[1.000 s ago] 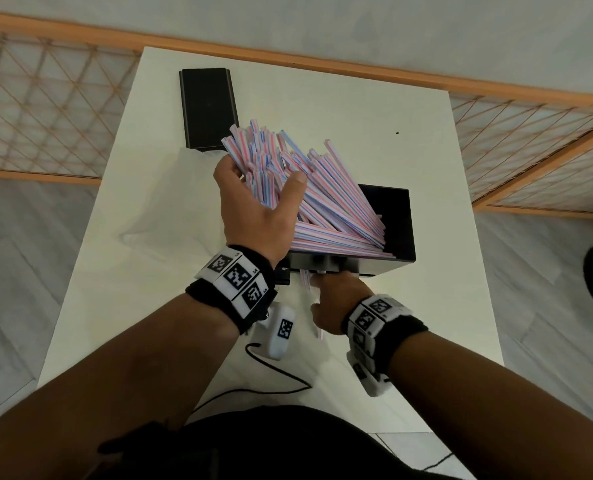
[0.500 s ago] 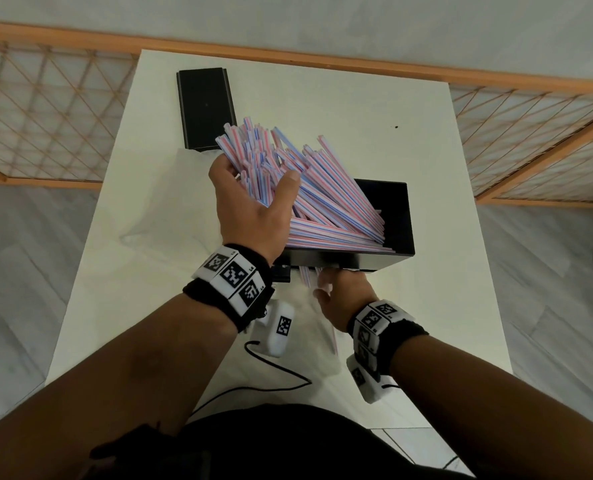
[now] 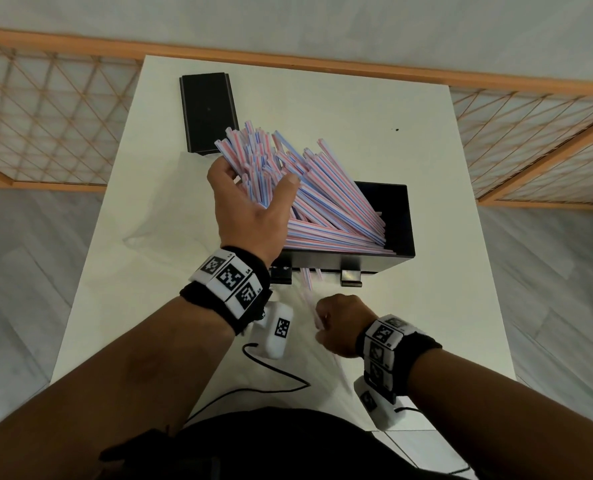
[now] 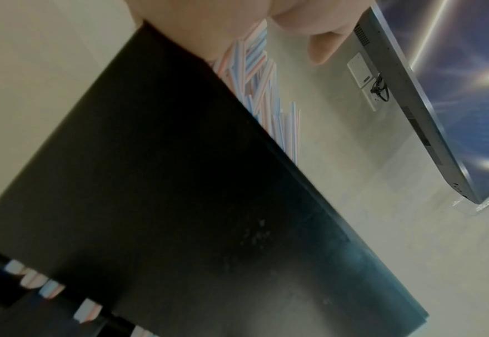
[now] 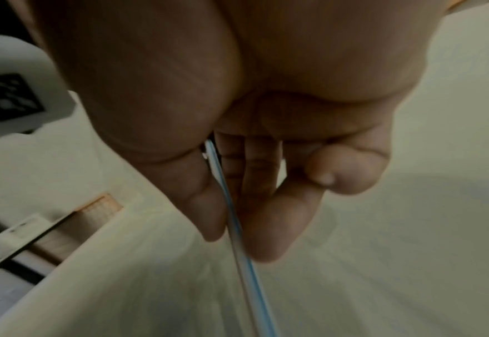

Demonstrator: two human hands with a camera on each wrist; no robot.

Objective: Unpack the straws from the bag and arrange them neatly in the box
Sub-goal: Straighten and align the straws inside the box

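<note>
While a large bundle of striped straws (image 3: 323, 202) was fanned out of the black box (image 3: 397, 220), the upper ends of that bundle were gripped by the left hand (image 3: 253, 209), with fingers and thumb curled round them above the box's left end. The lower ends were lodged inside the box, and a few tips were seen poking out beneath its near wall. Just in front of the box, on the near side, a single straw (image 5: 239, 230) was pinched between the thumb and fingers of the right hand (image 3: 340, 327), which was held above the clear plastic bag (image 3: 298, 341) spread flat on the white table (image 3: 426, 323). Beyond the box, toward the far left of the table, a flat black lid (image 3: 207, 112) was laid.
</note>
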